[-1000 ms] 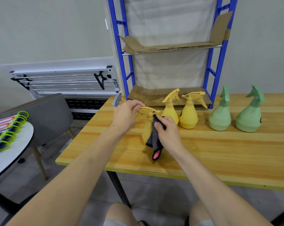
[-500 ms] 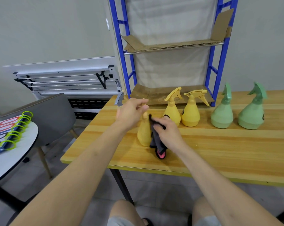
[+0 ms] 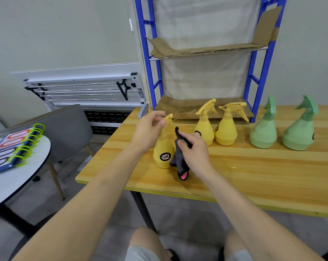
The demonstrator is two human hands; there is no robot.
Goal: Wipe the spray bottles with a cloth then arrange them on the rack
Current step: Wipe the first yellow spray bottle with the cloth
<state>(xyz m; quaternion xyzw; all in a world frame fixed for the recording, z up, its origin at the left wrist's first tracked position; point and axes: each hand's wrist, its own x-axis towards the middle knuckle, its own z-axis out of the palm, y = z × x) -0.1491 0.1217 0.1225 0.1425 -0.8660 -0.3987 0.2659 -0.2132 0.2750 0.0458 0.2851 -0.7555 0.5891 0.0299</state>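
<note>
A yellow spray bottle [image 3: 163,151] stands upright near the left end of the wooden table [image 3: 253,172], its round label facing me. My left hand [image 3: 149,131] pinches its spray head from the left. My right hand [image 3: 194,149] grips a dark grey cloth [image 3: 179,159] with a pink lining, just right of the bottle and touching its side. Two more yellow bottles [image 3: 204,129] [image 3: 226,131] and two green bottles [image 3: 263,132] [image 3: 299,134] stand in a row further back. The blue rack [image 3: 253,91] rises behind them, its shelves lined with cardboard [image 3: 206,50].
A grey chair [image 3: 69,129] stands left of the table. Beyond it a round white table [image 3: 18,178] carries a ring-bound booklet [image 3: 12,147]. A folded white metal frame [image 3: 84,87] leans on the wall behind. My knees show under the table's front edge.
The yellow bottle has turned so its label faces me. The cloth has slid from the bottle's neck down to its right side. My left hand stays on the spray head.
</note>
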